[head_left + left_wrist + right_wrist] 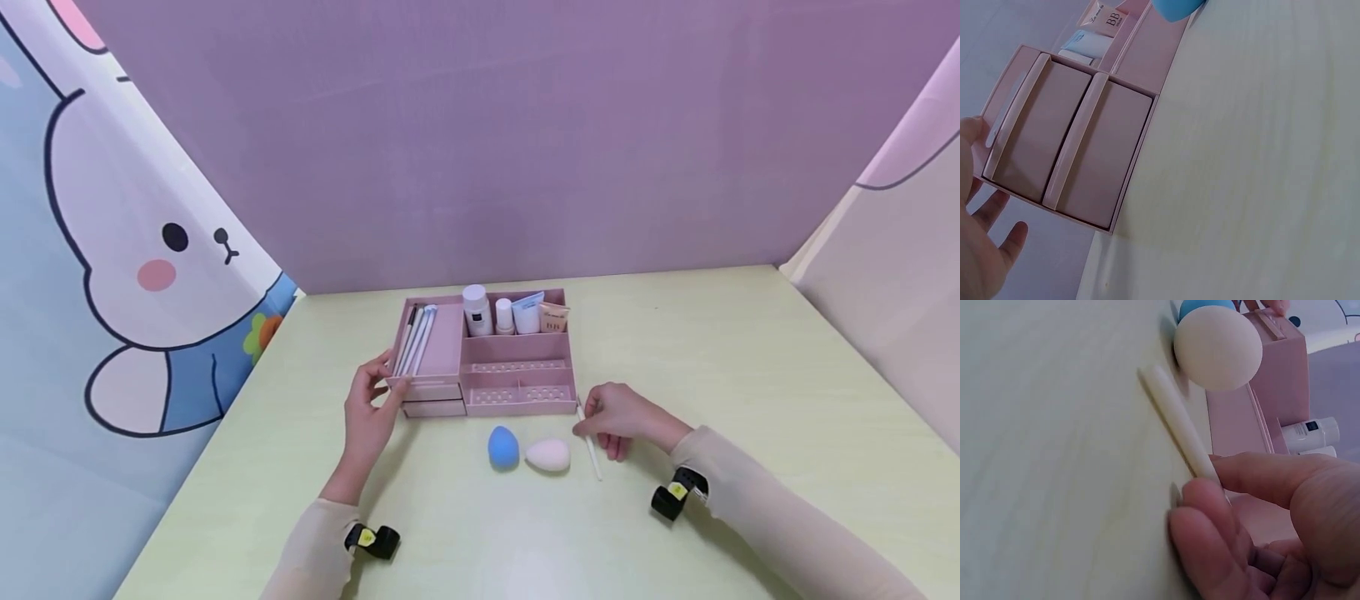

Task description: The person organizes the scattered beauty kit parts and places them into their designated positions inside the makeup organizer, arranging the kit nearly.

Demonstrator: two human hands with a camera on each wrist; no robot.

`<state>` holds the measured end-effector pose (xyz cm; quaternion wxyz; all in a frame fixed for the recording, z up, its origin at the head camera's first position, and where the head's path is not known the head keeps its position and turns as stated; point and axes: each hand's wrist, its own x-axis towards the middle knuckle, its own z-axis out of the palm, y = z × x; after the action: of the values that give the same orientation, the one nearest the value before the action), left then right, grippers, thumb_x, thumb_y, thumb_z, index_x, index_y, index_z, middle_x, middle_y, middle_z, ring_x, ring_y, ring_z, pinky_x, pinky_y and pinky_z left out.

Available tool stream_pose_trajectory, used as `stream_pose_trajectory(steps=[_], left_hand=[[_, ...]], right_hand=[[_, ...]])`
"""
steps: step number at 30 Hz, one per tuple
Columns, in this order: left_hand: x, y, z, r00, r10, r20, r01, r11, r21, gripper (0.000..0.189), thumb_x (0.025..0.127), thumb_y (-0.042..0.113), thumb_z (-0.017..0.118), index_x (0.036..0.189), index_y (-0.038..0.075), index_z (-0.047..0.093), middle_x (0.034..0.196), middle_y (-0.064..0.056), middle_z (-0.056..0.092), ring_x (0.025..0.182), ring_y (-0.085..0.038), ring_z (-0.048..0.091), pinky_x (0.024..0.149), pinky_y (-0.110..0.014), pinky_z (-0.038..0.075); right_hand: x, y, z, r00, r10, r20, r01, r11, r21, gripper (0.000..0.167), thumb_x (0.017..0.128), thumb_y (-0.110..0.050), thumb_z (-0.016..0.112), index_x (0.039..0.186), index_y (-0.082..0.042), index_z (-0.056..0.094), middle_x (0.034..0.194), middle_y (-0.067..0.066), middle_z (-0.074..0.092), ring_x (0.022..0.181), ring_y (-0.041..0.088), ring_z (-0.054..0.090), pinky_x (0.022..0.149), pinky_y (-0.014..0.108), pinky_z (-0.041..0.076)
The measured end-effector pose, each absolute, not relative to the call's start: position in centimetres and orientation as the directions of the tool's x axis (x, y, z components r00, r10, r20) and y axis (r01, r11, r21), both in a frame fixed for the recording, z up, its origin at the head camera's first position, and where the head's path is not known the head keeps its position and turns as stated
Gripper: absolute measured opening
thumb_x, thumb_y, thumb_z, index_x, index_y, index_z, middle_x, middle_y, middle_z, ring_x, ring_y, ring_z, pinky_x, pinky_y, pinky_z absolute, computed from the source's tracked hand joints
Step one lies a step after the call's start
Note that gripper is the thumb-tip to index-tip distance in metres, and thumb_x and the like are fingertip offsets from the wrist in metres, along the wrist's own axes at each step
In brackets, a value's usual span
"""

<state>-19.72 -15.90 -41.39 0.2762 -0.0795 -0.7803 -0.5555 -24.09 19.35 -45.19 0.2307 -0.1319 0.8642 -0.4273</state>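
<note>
My left hand (370, 417) grips the front left corner of a pink desktop organizer (517, 408), thumb at the tray's front edge and fingers along its side. In the left wrist view, two drawers (1107, 150) face me beside that hand. Low over the table, my right hand (621, 417) pinches a slim white makeup brush (591, 450) between thumb and fingers. Its pale handle (1179, 422) points toward me, and the fingers cover its other end. Left of the brush lie a pale pink makeup sponge (548, 455) and a blue makeup sponge (503, 448).
Several makeup brushes (415, 340) lie in the organizer's upper left tray. A white bottle (477, 312), a smaller bottle (504, 317), a blue-white tube (528, 315) and a BB cream tube (553, 317) stand in the back compartment. Behind the table (697, 333) hangs a purple cloth (525, 150).
</note>
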Motion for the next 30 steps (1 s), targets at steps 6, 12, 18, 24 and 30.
stream_pose_trajectory(steps=[6,12,18,24,30], left_hand=[[-19.6,-15.8,-41.2,-0.832,-0.182,0.524,0.436,0.369,0.821,0.020,0.088,-0.009,0.066,0.097,-0.013,0.048,0.134,-0.029,0.056,0.113,-0.043,0.057,0.083,-0.036,0.047],[-19.6,-15.8,-41.1,-0.830,-0.180,0.528,0.437,0.379,0.816,0.020,0.088,-0.009,0.066,0.097,-0.013,0.048,0.134,-0.028,0.057,0.113,-0.043,0.058,0.083,-0.030,0.046],[-19.5,-15.8,-41.2,-0.832,-0.177,0.526,0.437,0.374,0.818,0.020,0.088,-0.009,0.067,0.097,-0.013,0.049,0.134,-0.028,0.056,0.116,-0.043,0.057,0.084,-0.038,0.047],[-19.4,-15.8,-41.2,-0.833,-0.176,0.525,0.436,0.377,0.818,0.020,0.088,-0.009,0.066,0.097,-0.013,0.049,0.134,-0.028,0.056,0.115,-0.042,0.057,0.084,-0.041,0.047],[-19.5,-15.9,-41.2,-0.831,-0.175,0.528,0.440,0.374,0.817,0.020,0.089,-0.009,0.066,0.097,-0.013,0.049,0.134,-0.029,0.056,0.116,-0.042,0.057,0.084,-0.046,0.047]], right_hand=[[-24.3,19.5,-44.8,-0.882,-0.368,-0.296,-0.034,0.674,-0.738,0.014,0.086,-0.010,0.069,0.082,-0.002,0.058,0.055,0.008,0.060,0.042,0.015,0.058,0.043,0.032,0.053],[-24.2,20.1,-44.3,-0.890,-0.361,-0.277,-0.075,0.718,-0.692,0.012,0.085,-0.008,0.065,0.076,-0.004,0.058,0.052,0.006,0.059,0.042,0.015,0.058,0.042,0.031,0.052],[-24.3,20.5,-44.3,-0.875,-0.406,-0.263,-0.109,0.695,-0.711,0.012,0.085,-0.006,0.063,0.075,-0.005,0.056,0.052,0.005,0.058,0.041,0.013,0.058,0.042,0.032,0.053],[-24.5,21.0,-44.5,-0.858,-0.449,-0.250,-0.126,0.655,-0.745,0.010,0.086,-0.005,0.060,0.079,-0.004,0.054,0.053,0.007,0.058,0.041,0.014,0.059,0.042,0.033,0.053],[-24.7,21.5,-44.7,-0.843,-0.492,-0.219,-0.126,0.576,-0.808,0.008,0.088,-0.004,0.059,0.083,-0.004,0.053,0.054,0.007,0.059,0.043,0.017,0.061,0.043,0.037,0.054]])
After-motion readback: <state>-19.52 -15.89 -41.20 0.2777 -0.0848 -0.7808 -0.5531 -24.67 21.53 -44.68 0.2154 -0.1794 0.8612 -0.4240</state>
